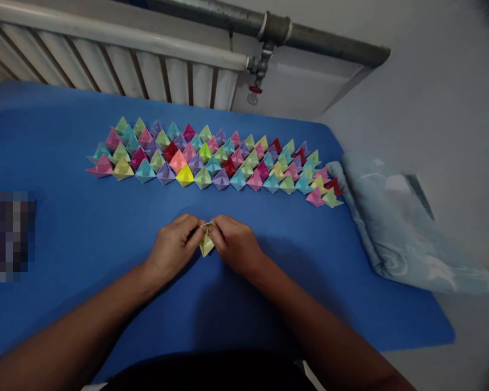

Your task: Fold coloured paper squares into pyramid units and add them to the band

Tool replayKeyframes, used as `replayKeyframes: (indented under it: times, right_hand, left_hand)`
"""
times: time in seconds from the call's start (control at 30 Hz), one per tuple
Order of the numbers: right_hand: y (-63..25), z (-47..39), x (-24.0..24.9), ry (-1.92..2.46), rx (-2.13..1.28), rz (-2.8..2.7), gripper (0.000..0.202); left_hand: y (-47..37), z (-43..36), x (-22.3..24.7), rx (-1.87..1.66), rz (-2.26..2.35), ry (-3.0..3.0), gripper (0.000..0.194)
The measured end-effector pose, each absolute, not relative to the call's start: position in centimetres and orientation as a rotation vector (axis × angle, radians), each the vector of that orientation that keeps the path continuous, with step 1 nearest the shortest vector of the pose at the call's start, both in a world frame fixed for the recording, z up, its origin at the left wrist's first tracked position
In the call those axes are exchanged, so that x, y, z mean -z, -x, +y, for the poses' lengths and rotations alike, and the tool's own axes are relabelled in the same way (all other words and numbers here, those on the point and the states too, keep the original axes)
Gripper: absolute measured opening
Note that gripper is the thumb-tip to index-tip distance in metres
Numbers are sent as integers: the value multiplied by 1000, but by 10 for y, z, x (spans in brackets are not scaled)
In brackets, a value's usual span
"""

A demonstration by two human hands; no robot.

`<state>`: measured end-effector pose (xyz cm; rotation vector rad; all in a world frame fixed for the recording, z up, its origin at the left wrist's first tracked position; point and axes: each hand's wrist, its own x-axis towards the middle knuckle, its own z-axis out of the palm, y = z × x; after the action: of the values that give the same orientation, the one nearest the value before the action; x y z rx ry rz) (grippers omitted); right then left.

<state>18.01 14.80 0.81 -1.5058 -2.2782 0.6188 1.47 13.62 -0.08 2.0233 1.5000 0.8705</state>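
The left hand (175,245) and right hand (237,244) each pinch one side of a pale yellow folded paper (206,245) between thumb and fingers, holding it between them over the blue worktop (146,320). Beyond both hands stand rows of multicoloured folded paper boats (202,178), with a folded light-blue blanket (407,239) off to the right hand's outer side.

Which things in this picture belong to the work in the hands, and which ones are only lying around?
In the work:
- yellow paper, between left hand and right hand
- folded papers in rows, likely
- blue table, beneath

Only around:
- blanket
- radiator
- pipe
- blurred thing at left, too unclear to name
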Motion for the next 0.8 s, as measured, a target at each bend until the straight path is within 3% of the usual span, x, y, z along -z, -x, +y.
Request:
replayKeyframes:
  times: [0.23, 0.5, 0.63, 0.8]
  right_hand:
    - [-182, 150, -5, 1552, -574, -2270, 14]
    - [-205, 150, -10, 1430, -754, -2025, 11]
    - [-212, 147, -15, 1249, -882, -2229, 15]
    - [-212, 144, -17, 1223, -732, -2576, 26]
  left_hand:
    - [-11, 140, 4, -806, 1511, -2016, 20]
    - [2, 139, -8, -862, 1570, -1940, 16]
    - [6, 137, -9, -801, 1407, -2087, 23]
    - [8, 132, -4, -660, 1330, -2249, 35]
